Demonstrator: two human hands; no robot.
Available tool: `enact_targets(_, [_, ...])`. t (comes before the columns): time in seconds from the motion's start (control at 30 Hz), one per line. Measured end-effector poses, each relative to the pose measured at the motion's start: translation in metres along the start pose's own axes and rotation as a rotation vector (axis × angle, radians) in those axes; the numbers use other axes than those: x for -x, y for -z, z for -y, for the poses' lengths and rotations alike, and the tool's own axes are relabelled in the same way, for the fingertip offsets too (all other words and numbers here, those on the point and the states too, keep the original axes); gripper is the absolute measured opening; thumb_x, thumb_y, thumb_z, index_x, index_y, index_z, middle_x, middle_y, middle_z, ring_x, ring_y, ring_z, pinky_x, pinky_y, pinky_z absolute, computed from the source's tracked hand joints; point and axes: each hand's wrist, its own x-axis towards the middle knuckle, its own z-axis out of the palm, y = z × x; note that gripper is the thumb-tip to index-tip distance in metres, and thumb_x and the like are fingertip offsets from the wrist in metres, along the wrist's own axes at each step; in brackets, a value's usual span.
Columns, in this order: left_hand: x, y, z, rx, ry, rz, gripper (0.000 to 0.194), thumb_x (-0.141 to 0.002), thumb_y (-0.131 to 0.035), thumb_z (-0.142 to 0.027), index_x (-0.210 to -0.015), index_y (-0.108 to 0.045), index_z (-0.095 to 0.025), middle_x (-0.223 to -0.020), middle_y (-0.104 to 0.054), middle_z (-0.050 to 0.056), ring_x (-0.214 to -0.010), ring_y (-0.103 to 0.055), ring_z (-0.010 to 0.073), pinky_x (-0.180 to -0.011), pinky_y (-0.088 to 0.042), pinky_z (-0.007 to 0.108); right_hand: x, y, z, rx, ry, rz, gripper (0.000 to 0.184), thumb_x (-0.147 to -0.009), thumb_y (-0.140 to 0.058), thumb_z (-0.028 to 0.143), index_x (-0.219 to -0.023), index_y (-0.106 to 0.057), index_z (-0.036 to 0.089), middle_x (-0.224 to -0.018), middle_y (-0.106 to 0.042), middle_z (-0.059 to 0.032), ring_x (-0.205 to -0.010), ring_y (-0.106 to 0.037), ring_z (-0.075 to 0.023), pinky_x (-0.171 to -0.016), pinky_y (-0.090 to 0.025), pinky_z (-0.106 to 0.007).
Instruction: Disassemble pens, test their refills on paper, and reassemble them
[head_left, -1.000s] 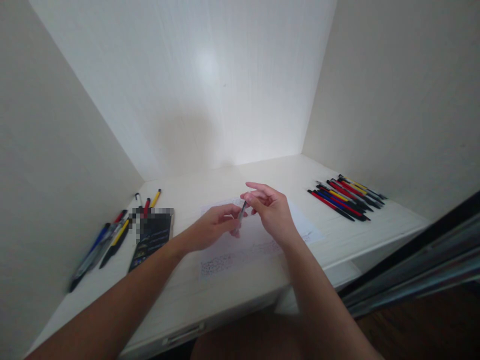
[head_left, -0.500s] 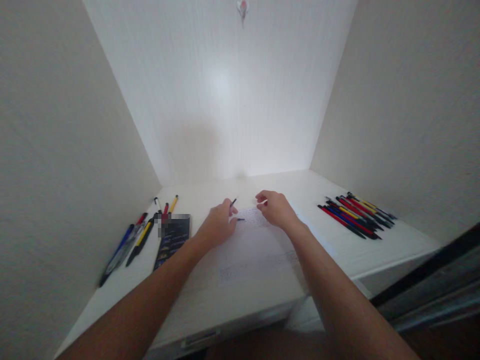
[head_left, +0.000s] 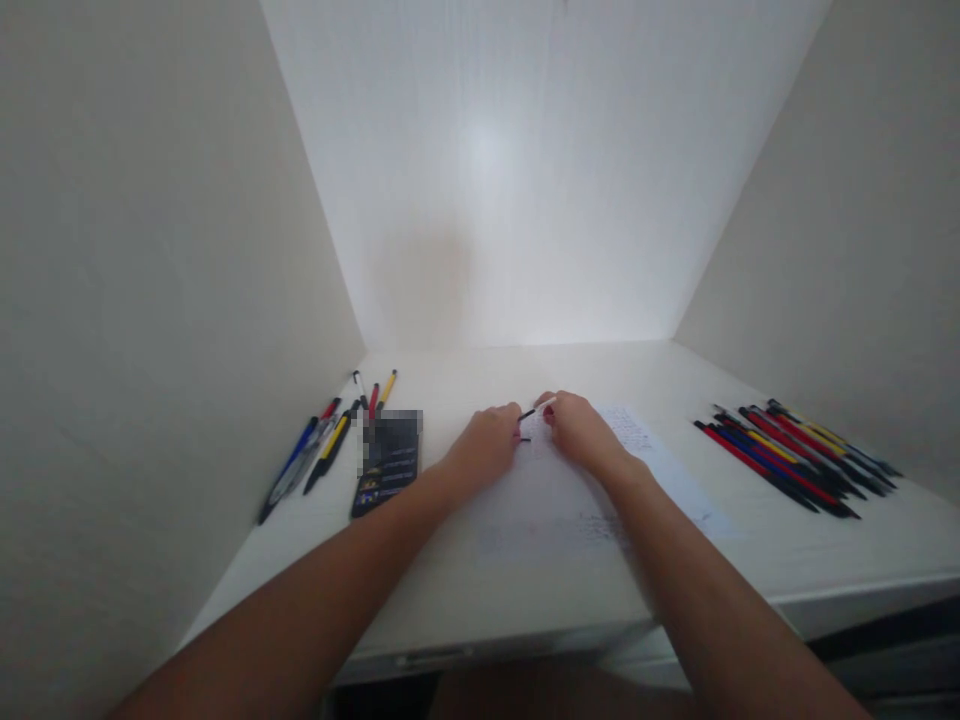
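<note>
Over the written paper (head_left: 547, 500), my left hand (head_left: 487, 442) is closed around a slim pen (head_left: 527, 414) whose dark part sticks out past the fingers. Its pale end runs into the curled fingers of my right hand (head_left: 581, 428), which pinch it. Just below, a second small dark piece (head_left: 525, 440) pokes out from my left fingers; its kind is too small to tell. The palms and most of what lies inside my left hand are hidden.
On the left lie a dark phone (head_left: 390, 460), partly pixelated, and several loose pens (head_left: 328, 452). A row of red, blue, yellow and black pens (head_left: 787, 455) lies on the right. White panels (head_left: 517, 200) enclose the desk at the back and sides.
My right hand has come across to my left hand, and its fingers have closed on the pen's pale end. The view has shifted, so the desk items appear further right.
</note>
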Motion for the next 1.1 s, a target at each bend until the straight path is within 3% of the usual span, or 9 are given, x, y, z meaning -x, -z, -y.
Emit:
enact_targets(0.1, [0.000, 0.000, -0.003, 0.089, 0.002, -0.043, 0.012, -0.091, -0.047, -0.014, -0.081, -0.048, -0.020, -0.080, -0.063, 0.007, -0.071, -0.057, 0.0193, -0.064, -0.040, 0.032, 0.002, 0.007, -0.002, -0.133, -0.035, -0.139, 0.030, -0.087, -0.048, 0.007, -0.107, -0.069, 0.015, -0.097, -0.072, -0.0132, -0.088, -0.065, -0.0220, -0.083, -0.048, -0.036])
enact_targets(0.27, [0.000, 0.000, -0.011, 0.293, -0.026, -0.229, 0.014, -0.092, -0.048, -0.018, -0.079, -0.043, -0.021, -0.078, -0.061, 0.003, -0.069, -0.054, 0.0180, -0.063, -0.037, 0.032, 0.019, 0.024, -0.005, -0.734, -0.223, -0.246, 0.022, -0.081, -0.063, 0.023, -0.101, -0.066, 0.015, -0.079, -0.068, -0.0059, -0.069, -0.065, -0.0194, -0.065, -0.054, -0.036])
enact_targets(0.4, [0.002, 0.002, -0.020, 0.407, -0.088, -0.318, 0.011, -0.089, -0.052, -0.015, -0.081, -0.047, -0.020, -0.080, -0.062, 0.002, -0.073, -0.056, 0.0166, -0.068, -0.039, 0.031, 0.043, 0.029, 0.000, -0.962, -0.248, -0.319, 0.029, -0.075, -0.072, 0.031, -0.099, -0.067, 0.015, -0.082, -0.069, -0.0052, -0.071, -0.065, -0.0173, -0.073, -0.054, -0.036])
enact_targets(0.53, [0.004, 0.002, -0.025, 0.410, -0.105, -0.306, 0.007, -0.090, -0.053, -0.018, -0.084, -0.049, -0.019, -0.081, -0.062, 0.002, -0.074, -0.056, 0.0168, -0.069, -0.040, 0.031, 0.055, 0.024, 0.004, -1.031, -0.293, -0.313, 0.031, -0.071, -0.077, 0.032, -0.097, -0.068, 0.015, -0.086, -0.071, -0.0058, -0.075, -0.066, -0.0176, -0.077, -0.053, -0.037])
enact_targets(0.87, [0.005, 0.004, -0.024, 0.350, -0.113, -0.276, 0.009, -0.092, -0.052, -0.020, -0.083, -0.049, -0.019, -0.079, -0.061, 0.002, -0.071, -0.055, 0.0163, -0.065, -0.038, 0.031, 0.055, 0.020, 0.006, -1.016, -0.238, -0.304, 0.026, -0.074, -0.075, 0.030, -0.095, -0.069, 0.017, -0.090, -0.071, -0.0066, -0.077, -0.067, -0.0181, -0.077, -0.054, -0.037])
enact_targets(1.1, [0.005, 0.005, -0.023, 0.381, -0.123, -0.291, 0.008, -0.089, -0.053, -0.016, -0.083, -0.050, -0.019, -0.077, -0.061, 0.001, -0.071, -0.055, 0.0154, -0.066, -0.039, 0.031, 0.056, 0.019, 0.006, -1.089, -0.224, -0.337, 0.026, -0.072, -0.075, 0.030, -0.093, -0.067, 0.017, -0.082, -0.070, -0.0042, -0.074, -0.065, -0.0171, -0.074, -0.053, -0.035])
